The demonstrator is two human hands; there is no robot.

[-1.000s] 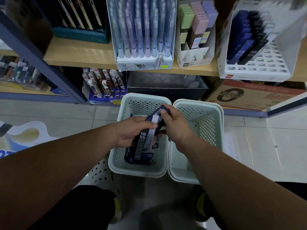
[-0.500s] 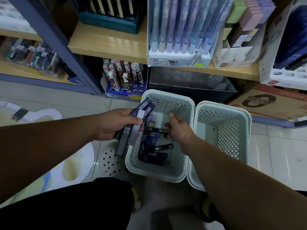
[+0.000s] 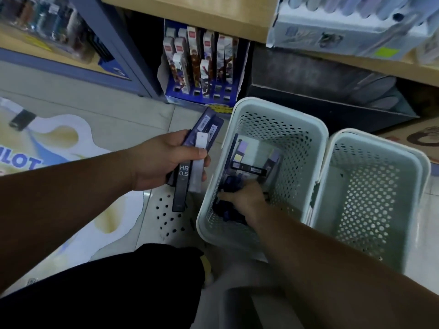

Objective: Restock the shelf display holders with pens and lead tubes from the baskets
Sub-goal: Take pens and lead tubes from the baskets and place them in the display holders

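Note:
My left hand [image 3: 164,160] grips a fan of flat lead tubes [image 3: 190,162], dark blue, black and one white, the front one marked HB 0.5, held left of the baskets. My right hand [image 3: 244,198] is down inside the left pale green perforated basket [image 3: 308,129], its fingers curled round dark blue lead tubes [image 3: 230,184] lying at the bottom. More tubes [image 3: 249,168] lie beyond the hand. The right basket [image 3: 420,162] beside it looks bare inside.
A blue display box of character-print pens [image 3: 202,65] stands on the floor under the wooden shelf [image 3: 213,17]. A white pen display box [image 3: 344,32] sits on that shelf. A dark box [image 3: 320,91] lies behind the baskets. A basket lid [image 3: 166,214] lies on the tiles.
My right hand went from the basket's middle down to its bottom and closed on tubes. My left hand moved its bundle slightly left. The view tilted down and left.

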